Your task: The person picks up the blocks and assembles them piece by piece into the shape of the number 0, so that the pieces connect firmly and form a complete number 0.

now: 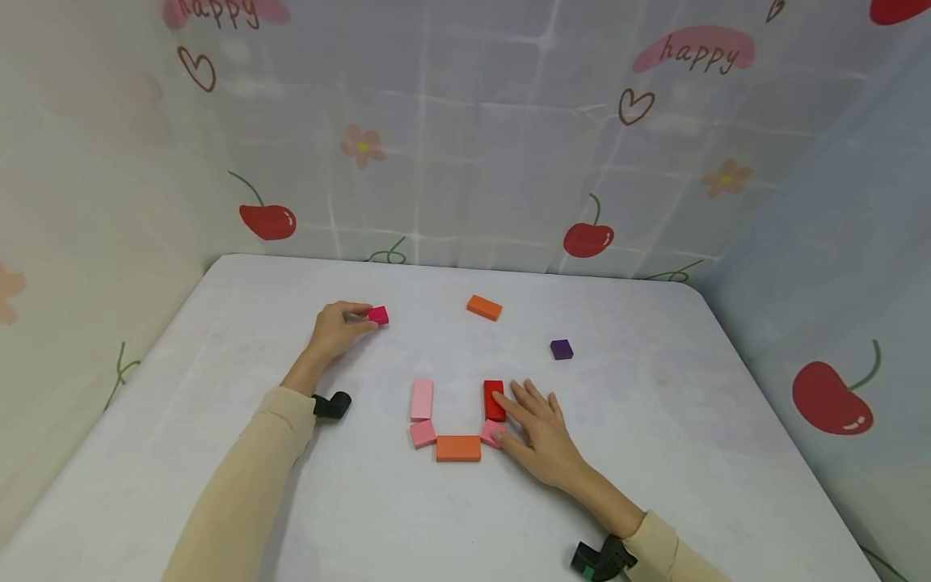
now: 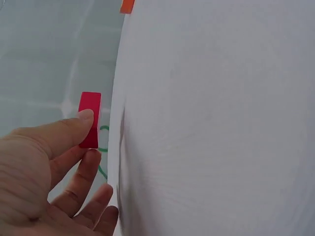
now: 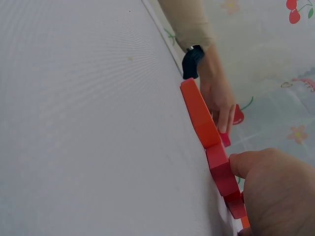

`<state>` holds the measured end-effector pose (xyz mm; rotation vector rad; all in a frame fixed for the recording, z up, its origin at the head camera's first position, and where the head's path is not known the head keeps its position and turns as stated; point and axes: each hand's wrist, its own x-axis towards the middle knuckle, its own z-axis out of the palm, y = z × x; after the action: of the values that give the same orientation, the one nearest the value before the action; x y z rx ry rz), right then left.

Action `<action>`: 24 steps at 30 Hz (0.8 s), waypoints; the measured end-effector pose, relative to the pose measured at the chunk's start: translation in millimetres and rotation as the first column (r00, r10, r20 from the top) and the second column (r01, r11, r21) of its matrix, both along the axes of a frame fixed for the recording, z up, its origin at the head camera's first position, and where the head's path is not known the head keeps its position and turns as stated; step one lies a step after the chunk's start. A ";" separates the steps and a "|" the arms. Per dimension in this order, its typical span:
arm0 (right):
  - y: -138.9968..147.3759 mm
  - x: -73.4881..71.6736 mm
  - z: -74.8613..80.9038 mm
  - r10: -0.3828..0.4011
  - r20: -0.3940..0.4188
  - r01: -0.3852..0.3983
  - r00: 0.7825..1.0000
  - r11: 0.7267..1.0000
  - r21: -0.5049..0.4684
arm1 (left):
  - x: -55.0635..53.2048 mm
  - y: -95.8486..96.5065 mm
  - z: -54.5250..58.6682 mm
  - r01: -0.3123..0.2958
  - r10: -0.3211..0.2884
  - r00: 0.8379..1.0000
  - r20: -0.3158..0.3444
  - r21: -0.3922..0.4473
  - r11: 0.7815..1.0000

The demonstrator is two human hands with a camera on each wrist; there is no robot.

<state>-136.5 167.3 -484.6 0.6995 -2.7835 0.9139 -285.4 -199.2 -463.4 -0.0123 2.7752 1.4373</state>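
Observation:
My left hand (image 1: pixel 337 330) pinches a crimson block (image 2: pixel 90 101) between thumb and fingers, at the left of the table. My right hand (image 1: pixel 541 440) lies with fingers spread beside a U-shaped row of blocks. Its index fingertip is on the upright red block (image 1: pixel 493 394), and its thumb is at the small pink block (image 3: pixel 220 169) below that, partly covering it. An orange block (image 1: pixel 458 449) forms the bottom of the U. On the left side, another small pink block (image 1: pixel 423 434) sits under a longer pink block (image 1: pixel 423 399).
Farther back on the white table (image 1: pixel 291 283) lie a loose orange block (image 1: pixel 484 307) and a dark purple block (image 1: pixel 562 349). A cherry-printed curtain (image 1: pixel 465 162) hangs along the table's back edge. Each wrist wears a black camera, the left one (image 1: pixel 333 405) close over the tabletop.

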 end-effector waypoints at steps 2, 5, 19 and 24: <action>0.0 0.0 -0.2 0.000 -0.004 0.000 1.000 1.000 0.000 | 2.7 7.3 4.1 0.030 -0.030 1.000 0.000 0.001 1.000; 0.0 -0.3 -0.5 0.000 -0.001 0.000 1.000 1.000 0.000 | 9.1 20.3 10.0 0.081 -0.081 0.997 -0.011 -0.028 0.996; 0.0 -1.4 -1.7 0.006 -0.010 -0.006 1.000 1.000 0.001 | 34.6 55.1 10.9 0.332 -0.337 0.941 -0.043 -0.086 0.939; 0.0 -1.4 -1.9 0.003 -0.013 -0.003 1.000 1.000 0.003 | 39.3 58.4 9.9 0.392 -0.398 0.916 -0.045 -0.095 0.915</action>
<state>-137.9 167.3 -486.5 0.7077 -2.7738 0.9019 -246.0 -140.8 -453.5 0.5697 2.6705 1.2340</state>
